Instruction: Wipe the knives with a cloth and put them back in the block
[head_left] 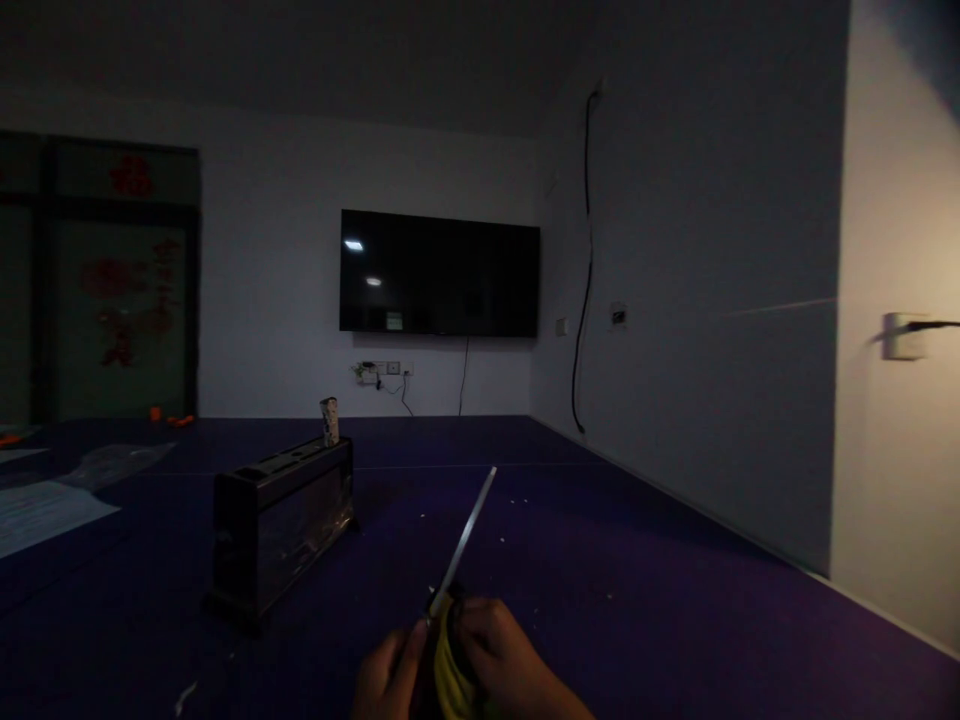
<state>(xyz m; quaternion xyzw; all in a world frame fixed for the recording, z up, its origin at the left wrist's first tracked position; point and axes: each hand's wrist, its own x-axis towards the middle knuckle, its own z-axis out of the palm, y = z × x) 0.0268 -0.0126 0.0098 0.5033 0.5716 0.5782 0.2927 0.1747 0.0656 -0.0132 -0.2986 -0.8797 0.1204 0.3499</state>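
My two hands meet at the bottom middle of the head view. My right hand (510,660) is closed around a yellow cloth (450,675). My left hand (386,675) pinches the base of a knife (465,540), whose thin blade slants up and to the right out of the cloth. The handle is hidden by my hands and the cloth. A dark knife block (281,525) stands on the purple surface to the left, with one pale handle (328,420) sticking up from its far end.
The purple surface (637,560) stretches to white walls at the back and right. A black wall screen (439,272) hangs ahead. Clear plastic sheets (52,495) lie at far left. Small pale crumbs dot the surface. The room is dim.
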